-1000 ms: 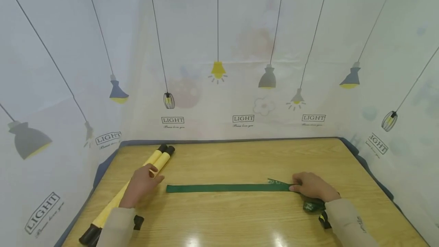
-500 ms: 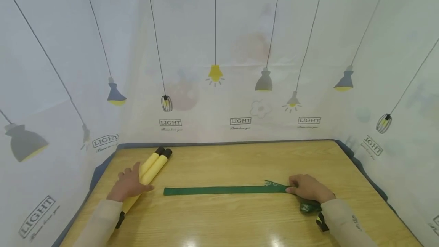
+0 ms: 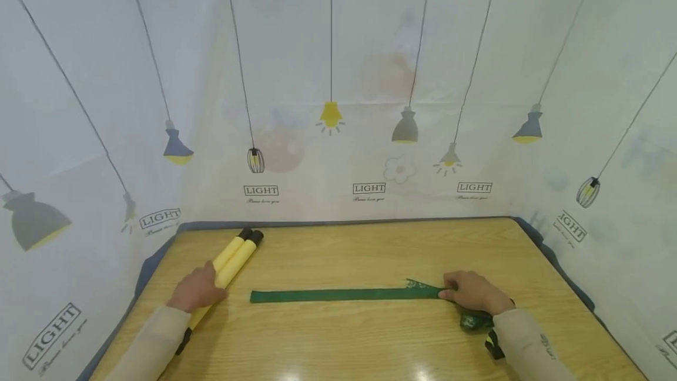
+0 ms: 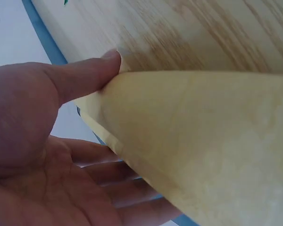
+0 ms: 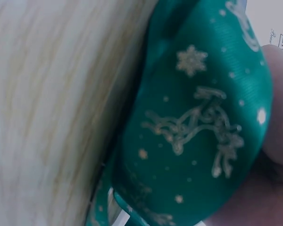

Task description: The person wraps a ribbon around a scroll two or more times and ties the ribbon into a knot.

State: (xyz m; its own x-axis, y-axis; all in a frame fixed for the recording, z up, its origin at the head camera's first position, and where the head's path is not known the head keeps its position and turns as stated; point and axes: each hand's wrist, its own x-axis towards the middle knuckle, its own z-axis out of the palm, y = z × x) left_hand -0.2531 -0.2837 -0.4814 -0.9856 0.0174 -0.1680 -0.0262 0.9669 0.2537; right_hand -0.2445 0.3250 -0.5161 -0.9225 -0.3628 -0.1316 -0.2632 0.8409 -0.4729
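Note:
Two yellow rolls with black ends lie side by side, slanting across the left of the table. My left hand grips them around the middle, thumb on the near side. In the left wrist view the thumb and fingers of that hand lie on opposite sides of the yellow surface. Hand and sleeve hide the rolls' lower part. A green ribbon stretches flat across the table. My right hand pinches it near its right end. The right wrist view shows the ribbon's printed face, with a reindeer and snowflakes.
A bunched part of the ribbon lies under the right hand. Small black items show beside both wrists. A white cloth wall printed with lamps surrounds the wood-grain table on three sides.
My left hand first moved left with its fingers spread over the rolls, then closed around them. The right hand keeps its pinch on the ribbon. The head view has shifted slightly.

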